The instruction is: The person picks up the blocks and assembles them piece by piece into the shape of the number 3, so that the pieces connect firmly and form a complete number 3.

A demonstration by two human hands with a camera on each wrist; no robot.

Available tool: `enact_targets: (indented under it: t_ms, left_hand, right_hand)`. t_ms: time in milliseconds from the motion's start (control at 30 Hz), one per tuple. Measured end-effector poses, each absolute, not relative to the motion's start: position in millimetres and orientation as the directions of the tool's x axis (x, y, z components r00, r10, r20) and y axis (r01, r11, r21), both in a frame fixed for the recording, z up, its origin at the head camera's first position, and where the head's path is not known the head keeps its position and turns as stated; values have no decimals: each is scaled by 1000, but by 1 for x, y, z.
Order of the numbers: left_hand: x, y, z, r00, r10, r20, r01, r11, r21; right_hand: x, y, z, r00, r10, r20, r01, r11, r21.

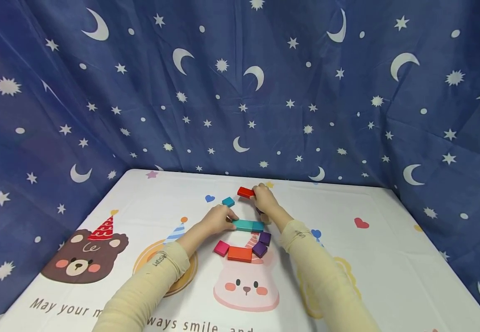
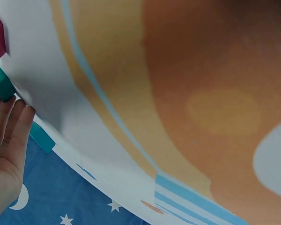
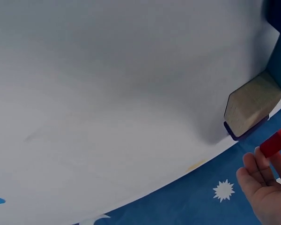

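My right hand (image 1: 265, 201) pinches the right end of a red block (image 1: 245, 192) at the back of the layout. The block also shows between the fingers in the right wrist view. My left hand (image 1: 218, 218) pinches the left end of a turquoise block (image 1: 242, 225) between thumb and fingers. A darker teal block (image 1: 258, 226) lies end to end with it. By the right palm stands a block with a bare wooden face (image 3: 253, 105) and a purple edge, mostly hidden in the head view. A small blue-teal block (image 1: 228, 202) lies behind the left hand.
Nearer the person, an orange block (image 1: 240, 254) lies between a magenta block (image 1: 222, 248) and a purple block (image 1: 259, 249). Another purple block (image 1: 265, 238) sits just behind. The white printed tablecloth (image 1: 335, 216) meets a blue star-and-moon curtain (image 1: 240, 92) at the back.
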State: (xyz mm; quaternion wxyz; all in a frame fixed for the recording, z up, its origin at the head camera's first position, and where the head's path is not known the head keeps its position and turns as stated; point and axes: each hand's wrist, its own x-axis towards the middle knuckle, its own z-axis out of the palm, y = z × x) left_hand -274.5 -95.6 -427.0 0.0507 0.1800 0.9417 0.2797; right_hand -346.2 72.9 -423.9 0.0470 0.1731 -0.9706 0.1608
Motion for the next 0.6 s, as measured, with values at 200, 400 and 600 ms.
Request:
enact_targets:
  t_ms: [200,400,600]
  left_hand:
    - [-275,-95,-428,-931,366,10,313,783,537]
    - [-274,-95,-427,-929,370,16,321,782,535]
    - [-273,-96,-425,-931,364,-3,300,771,562]
  right_hand:
    - [-344,81,-424,-933,-320,164,-358,874,-330]
    - [-341,88,-427,-932,-306,196,-358,866,-349]
    - [-337,96,-426,-936,-279,215,-345,845,-409]
